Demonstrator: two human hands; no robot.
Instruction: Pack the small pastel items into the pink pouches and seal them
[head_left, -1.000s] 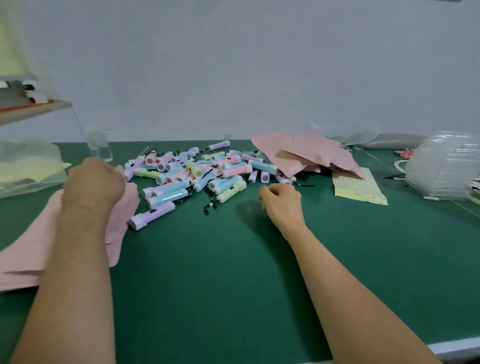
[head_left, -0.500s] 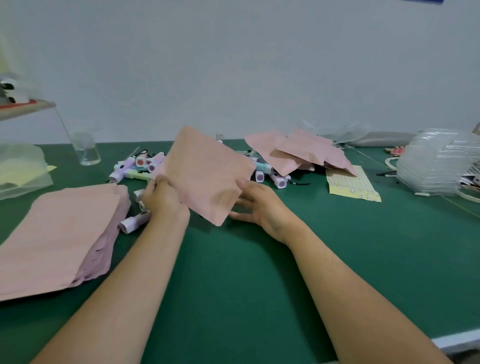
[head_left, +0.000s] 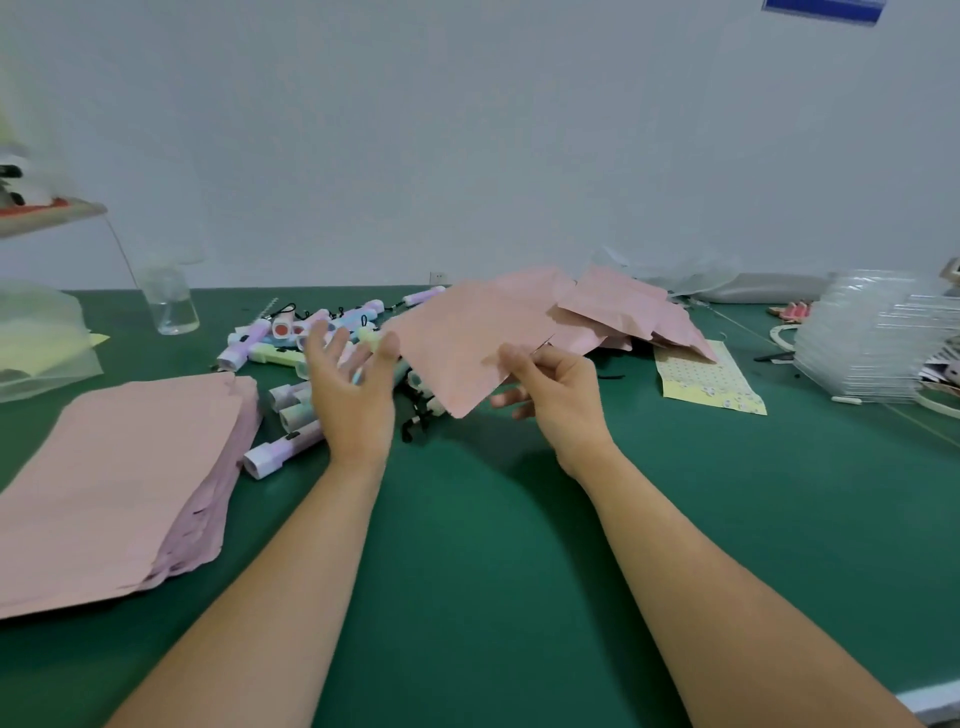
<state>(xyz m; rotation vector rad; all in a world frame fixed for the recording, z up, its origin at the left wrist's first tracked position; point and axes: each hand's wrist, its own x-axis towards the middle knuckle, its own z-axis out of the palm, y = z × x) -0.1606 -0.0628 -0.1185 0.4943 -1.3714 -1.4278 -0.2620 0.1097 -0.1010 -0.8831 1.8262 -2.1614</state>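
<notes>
Pink pouch (head_left: 467, 343) pinched at its edge by your right hand (head_left: 561, 395); your left hand (head_left: 353, 395), fingers spread, hovers directly over the pastel flashlights (head_left: 280, 452), nearer.

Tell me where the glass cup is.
Head view: the glass cup stands back-left on the table, behind the pouch stack, left of the pastel items.

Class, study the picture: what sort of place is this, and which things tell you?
Probably a small packing workbench: a green table carries a stack of pink pouches, a heap of pastel items, and the right hand holds one pouch.
</notes>
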